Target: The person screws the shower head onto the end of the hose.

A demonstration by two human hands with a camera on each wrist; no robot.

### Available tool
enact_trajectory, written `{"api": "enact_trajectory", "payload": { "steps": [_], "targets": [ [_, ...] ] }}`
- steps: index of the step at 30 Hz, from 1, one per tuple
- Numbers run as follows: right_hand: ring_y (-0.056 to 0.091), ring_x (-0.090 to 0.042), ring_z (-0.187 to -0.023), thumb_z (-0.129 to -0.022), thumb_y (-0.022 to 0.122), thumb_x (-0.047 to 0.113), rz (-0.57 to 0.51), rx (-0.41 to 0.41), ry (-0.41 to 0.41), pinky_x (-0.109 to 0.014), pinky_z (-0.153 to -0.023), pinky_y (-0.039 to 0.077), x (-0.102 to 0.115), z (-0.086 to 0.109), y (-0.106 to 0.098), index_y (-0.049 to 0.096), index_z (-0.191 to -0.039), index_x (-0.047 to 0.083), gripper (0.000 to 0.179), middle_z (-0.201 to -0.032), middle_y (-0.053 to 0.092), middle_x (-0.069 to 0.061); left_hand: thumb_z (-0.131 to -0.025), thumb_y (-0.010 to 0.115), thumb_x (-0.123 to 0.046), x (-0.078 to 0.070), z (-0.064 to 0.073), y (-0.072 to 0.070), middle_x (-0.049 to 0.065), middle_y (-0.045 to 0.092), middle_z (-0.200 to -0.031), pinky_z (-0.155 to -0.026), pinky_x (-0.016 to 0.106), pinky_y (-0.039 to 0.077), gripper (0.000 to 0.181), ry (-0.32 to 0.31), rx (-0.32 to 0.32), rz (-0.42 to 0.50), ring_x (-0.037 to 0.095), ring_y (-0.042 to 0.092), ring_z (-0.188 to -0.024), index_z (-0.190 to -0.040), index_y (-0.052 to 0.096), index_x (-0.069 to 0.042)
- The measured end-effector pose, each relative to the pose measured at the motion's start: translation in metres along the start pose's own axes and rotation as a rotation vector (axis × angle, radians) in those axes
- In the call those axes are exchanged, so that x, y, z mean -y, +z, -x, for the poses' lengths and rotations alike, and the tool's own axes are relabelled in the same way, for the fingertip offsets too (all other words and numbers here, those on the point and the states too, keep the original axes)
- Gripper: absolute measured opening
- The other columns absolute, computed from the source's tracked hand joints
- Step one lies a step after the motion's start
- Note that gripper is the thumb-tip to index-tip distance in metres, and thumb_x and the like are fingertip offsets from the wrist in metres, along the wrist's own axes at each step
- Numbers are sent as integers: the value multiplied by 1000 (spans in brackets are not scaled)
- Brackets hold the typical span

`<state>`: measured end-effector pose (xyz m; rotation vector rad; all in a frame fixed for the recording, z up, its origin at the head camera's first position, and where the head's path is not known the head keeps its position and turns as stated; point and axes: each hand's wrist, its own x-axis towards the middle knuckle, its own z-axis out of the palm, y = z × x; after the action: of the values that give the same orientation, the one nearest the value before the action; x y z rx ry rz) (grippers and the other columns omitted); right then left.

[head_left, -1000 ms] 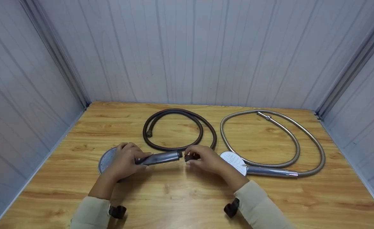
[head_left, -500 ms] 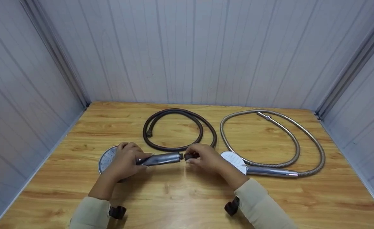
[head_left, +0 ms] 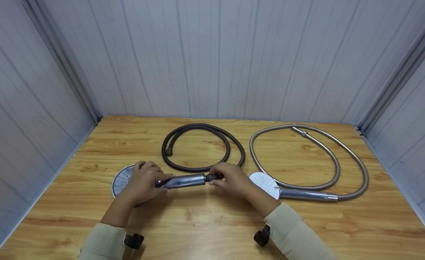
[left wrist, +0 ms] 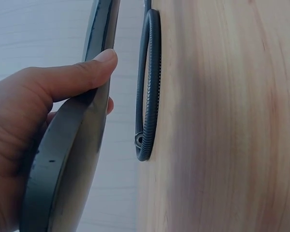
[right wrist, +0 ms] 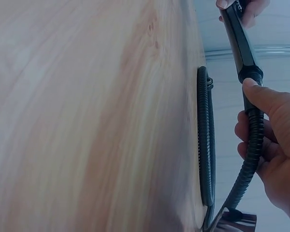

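Observation:
My left hand (head_left: 145, 184) grips a shower head (head_left: 185, 180) by the neck of its handle, and the round spray face shows to the left of the hand. The handle points right, toward my right hand (head_left: 230, 180). Thumb and fingers of that hand pinch the end of a dark ribbed shower hose (right wrist: 253, 140). In the right wrist view the hose's end fitting (right wrist: 249, 99) sits in line with the handle's end, right up against it. The rest of the hose lies coiled on the table behind the hands.
On the right of the wooden table (head_left: 198, 231) lies a second shower head (head_left: 306, 194), joined to a silver metal hose (head_left: 337, 169) in wide loops. Its spray face is close beside my right forearm. Pale panel walls (head_left: 212, 57) enclose the table at the back and sides.
The gap between the handle's end and the hose fitting has closed; they now meet. The shower handle has tipped slightly down at its right end. Both hands keep their hold.

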<state>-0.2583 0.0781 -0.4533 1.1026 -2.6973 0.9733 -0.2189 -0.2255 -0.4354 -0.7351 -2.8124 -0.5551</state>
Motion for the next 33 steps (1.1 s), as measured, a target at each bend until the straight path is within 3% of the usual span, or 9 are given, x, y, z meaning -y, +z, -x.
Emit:
{"api": "enact_trajectory", "payload": {
  "steps": [22, 33],
  "targets": [
    [60, -14, -88, -88, 74, 19, -6, 2, -30, -33, -76, 51, 4, -3, -1, 70, -100, 8, 17, -98, 67, -3, -71, 87, -30, -1, 0, -1, -6, 68, -88, -102, 61, 22, 41, 21, -21, -26, 19, 50, -92, -110, 77, -21],
    [60, -15, -92, -91, 70, 24, -8, 40, -4, -35, -79, 50, 5, -3, -2, 72, -105, 9, 21, -102, 67, -3, -71, 87, -30, -2, 0, -2, -6, 68, -88, -101, 62, 22, 41, 13, -11, -44, 19, 50, -92, -110, 77, -21]
  ]
}}
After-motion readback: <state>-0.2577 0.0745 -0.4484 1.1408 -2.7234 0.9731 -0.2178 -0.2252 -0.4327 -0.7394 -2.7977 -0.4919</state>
